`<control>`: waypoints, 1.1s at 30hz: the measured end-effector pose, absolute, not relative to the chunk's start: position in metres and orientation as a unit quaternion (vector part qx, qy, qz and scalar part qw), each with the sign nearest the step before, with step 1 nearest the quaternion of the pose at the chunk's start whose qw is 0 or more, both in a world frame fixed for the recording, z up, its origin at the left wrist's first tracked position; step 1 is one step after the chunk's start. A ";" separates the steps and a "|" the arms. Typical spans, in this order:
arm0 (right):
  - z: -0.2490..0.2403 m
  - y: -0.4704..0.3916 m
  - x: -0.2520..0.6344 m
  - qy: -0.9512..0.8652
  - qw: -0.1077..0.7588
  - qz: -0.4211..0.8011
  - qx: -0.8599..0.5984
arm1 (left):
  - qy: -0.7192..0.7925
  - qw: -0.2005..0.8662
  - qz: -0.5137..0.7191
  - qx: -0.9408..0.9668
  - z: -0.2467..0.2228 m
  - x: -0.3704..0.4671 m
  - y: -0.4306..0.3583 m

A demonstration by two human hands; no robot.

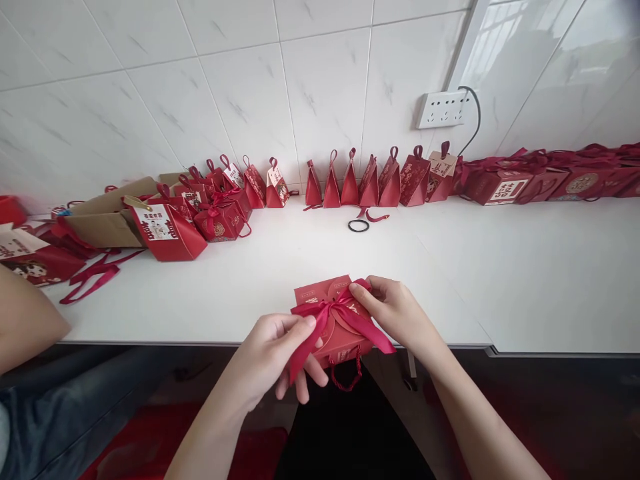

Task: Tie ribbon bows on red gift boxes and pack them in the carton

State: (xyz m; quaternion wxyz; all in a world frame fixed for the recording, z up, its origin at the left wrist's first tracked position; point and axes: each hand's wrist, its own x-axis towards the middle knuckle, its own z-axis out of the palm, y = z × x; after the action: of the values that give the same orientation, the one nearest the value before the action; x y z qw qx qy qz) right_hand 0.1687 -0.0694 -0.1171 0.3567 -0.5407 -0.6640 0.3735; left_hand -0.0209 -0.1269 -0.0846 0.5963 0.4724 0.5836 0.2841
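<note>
A red gift box (325, 333) with flap petals on top sits at the front edge of the white table, slightly overhanging it. Across its top lies a dark pink ribbon (345, 313) tied in a bow, its tails spread to both sides. My left hand (290, 350) pinches the bow's left side between thumb and index finger, the other fingers loosely spread beside the box. On the right, my right hand (387, 300) has thumb and fingers closed on the ribbon loop. A twisted red cord handle (350, 377) hangs from the box's front.
Small red boxes (367, 181) line the wall; more boxes (540, 177) are piled at right. An open cardboard box (105, 223) and loose ribbon (97, 273) lie left. A black ring (359, 226) is mid-table. Another person's arm (27, 320) rests at left.
</note>
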 end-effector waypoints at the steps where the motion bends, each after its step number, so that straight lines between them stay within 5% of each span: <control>1: -0.116 -0.071 0.170 -0.669 0.389 0.332 -0.539 | 0.581 0.597 0.286 0.473 -0.087 -0.021 -0.130; 4: -0.106 -0.078 0.172 -0.736 0.463 0.180 -0.460 | 0.577 0.569 0.309 0.498 -0.089 -0.021 -0.136; 8: -0.091 -0.079 0.172 -0.882 0.341 0.154 -0.286 | 0.600 0.482 0.329 0.547 -0.084 -0.018 -0.129; 13: -0.096 -0.071 0.165 -0.884 0.298 0.130 -0.337 | 0.668 0.368 0.317 0.564 -0.074 -0.017 -0.110; 23: -0.099 -0.073 0.159 -0.879 0.279 0.103 -0.373 | 0.511 0.699 0.418 0.275 -0.082 -0.022 -0.098; 28: -0.090 -0.068 0.163 -0.874 0.288 0.170 -0.353 | 0.487 0.728 0.443 0.192 -0.076 -0.018 -0.097; 33: -0.090 -0.067 0.149 -0.857 0.323 0.036 -0.399 | 0.453 0.742 0.454 0.195 -0.080 -0.013 -0.104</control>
State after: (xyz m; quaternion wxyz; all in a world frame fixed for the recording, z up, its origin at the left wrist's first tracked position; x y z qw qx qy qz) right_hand 0.1492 -0.0674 -0.0899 0.3231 -0.3994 -0.8572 0.0360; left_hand -0.0128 -0.1041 -0.0795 0.7418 0.1945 0.4533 0.4544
